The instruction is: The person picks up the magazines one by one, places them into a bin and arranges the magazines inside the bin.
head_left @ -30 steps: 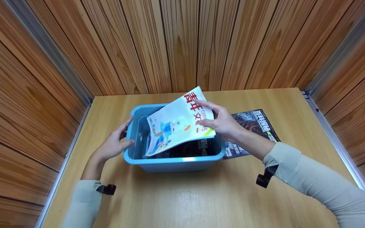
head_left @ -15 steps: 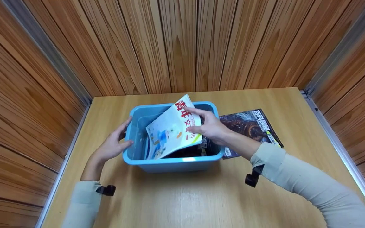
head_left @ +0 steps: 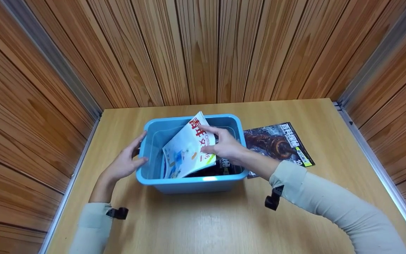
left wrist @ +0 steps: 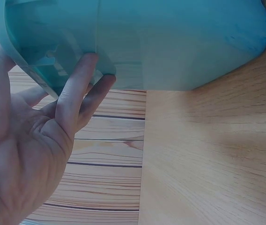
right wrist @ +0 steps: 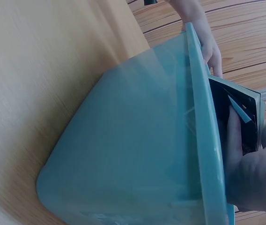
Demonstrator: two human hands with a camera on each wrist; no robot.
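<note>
dark magazine point(head_left: 277, 143) on table point(head_left: 224, 218) (beside blue bin point(head_left: 189, 183)), wood-panel walls point(head_left: 203, 49)

Light wooden table point(head_left: 224, 218), pale grain, set w/ wood-panel walls on three sides and metal trim along its left & right edges. Directly on it: a blue plastic bin point(head_left: 189, 182) near the centre, and just right of the bin a dark-covered magazine point(head_left: 277, 143) lying flat, its left edge behind the bin's rim.
</note>
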